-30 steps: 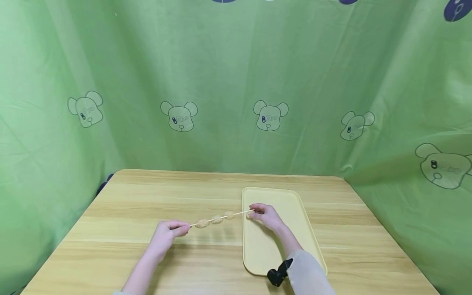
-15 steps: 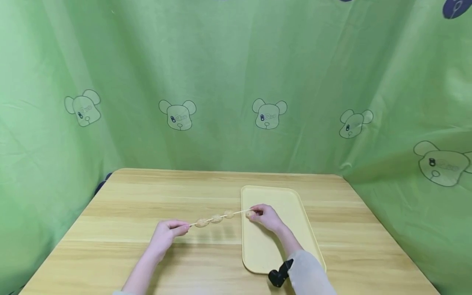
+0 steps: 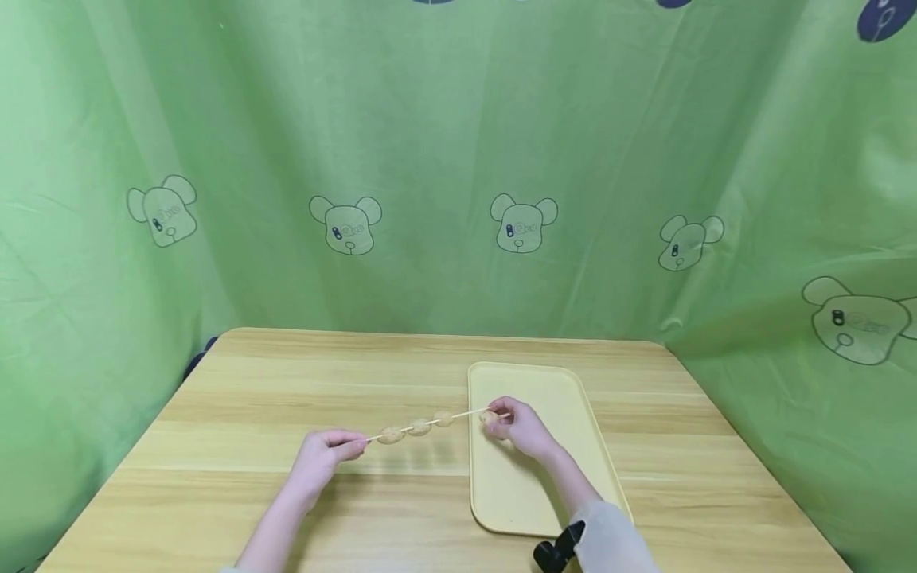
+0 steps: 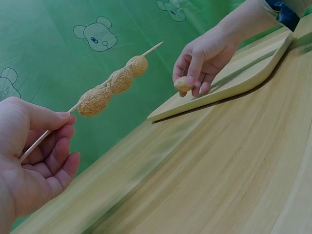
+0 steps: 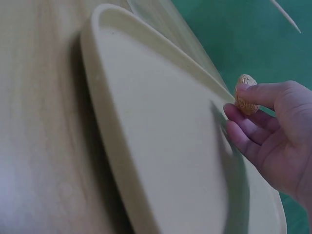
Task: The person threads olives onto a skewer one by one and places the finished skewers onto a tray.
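My left hand (image 3: pixel 315 465) pinches the lower part of a thin wooden skewer (image 4: pixel 155 48) between thumb and fingers. Three wrinkled tan balls are threaded on it: the largest ball (image 4: pixel 95 101) nearest the hand, then a middle ball (image 4: pixel 120 80) and a smaller ball (image 4: pixel 137 66). Bare wood sticks out past the last one, slanting up to the right. Over the tray, my right hand (image 3: pixel 528 430) holds a loose wrinkled tan ball (image 5: pixel 247 107) between thumb and fingers. In both wrist views the skewer's tip is apart from this ball.
A pale yellow rectangular tray (image 3: pixel 523 501) with a raised rim lies on the right part of the wooden table (image 3: pixel 236 414). A green curtain (image 3: pixel 430 119) with bear-head drawings hangs behind and at the sides. A black device (image 3: pixel 559 549) sits on my right wrist.
My right hand has turned slightly, its wrist shifting a little right and nearer to me, so more of its ball shows. The left hand and skewer have stayed almost still.
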The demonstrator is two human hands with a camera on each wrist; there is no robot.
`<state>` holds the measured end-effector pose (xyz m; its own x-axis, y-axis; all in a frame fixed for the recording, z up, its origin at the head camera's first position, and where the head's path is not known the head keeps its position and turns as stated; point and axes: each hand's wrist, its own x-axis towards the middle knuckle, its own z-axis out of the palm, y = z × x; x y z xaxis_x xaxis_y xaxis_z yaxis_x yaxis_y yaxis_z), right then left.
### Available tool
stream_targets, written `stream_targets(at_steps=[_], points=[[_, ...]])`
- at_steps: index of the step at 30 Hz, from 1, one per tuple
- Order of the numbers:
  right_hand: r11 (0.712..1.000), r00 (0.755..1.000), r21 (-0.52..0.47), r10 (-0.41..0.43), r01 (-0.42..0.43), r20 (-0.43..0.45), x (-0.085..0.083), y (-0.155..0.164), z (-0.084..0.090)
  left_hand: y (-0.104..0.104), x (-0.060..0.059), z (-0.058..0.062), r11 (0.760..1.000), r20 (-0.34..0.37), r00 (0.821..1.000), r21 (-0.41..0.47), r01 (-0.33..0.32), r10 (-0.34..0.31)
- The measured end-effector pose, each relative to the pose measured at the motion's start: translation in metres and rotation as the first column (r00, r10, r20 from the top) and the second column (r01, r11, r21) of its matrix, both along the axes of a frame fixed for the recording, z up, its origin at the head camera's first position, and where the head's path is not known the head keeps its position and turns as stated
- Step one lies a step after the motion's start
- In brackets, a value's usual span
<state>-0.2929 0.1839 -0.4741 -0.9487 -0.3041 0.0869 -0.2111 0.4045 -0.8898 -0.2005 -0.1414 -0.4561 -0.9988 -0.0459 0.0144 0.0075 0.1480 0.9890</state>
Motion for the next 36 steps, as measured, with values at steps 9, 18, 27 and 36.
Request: stream_targets(at_steps=[9,18,27,36], points=[[0.991,0.996,-0.127,0.055,-0.045,0.073,0.013,0.002,0.007,0.000,0.000,-0.002,1.000,0.004,1.000,-0.011,-0.005,0.005],[0.969,0.998,-0.245,0.038,-0.026,0.045,0.022,0.006,0.016,-0.003,0.000,-0.003,1.000,-0.005,1.000,-0.003,0.007,-0.007],[0.935,0.999,-0.352,0.049,-0.039,0.018,0.028,0.007,0.023,-0.004,0.001,0.000,1.000,-0.008,1.000,-0.004,-0.004,0.004],[0.936,1.000,-0.353,0.012,-0.009,0.008,0.034,0.008,0.026,-0.004,0.003,-0.001,1.000,-0.011,1.000,-0.007,0.029,-0.029]])
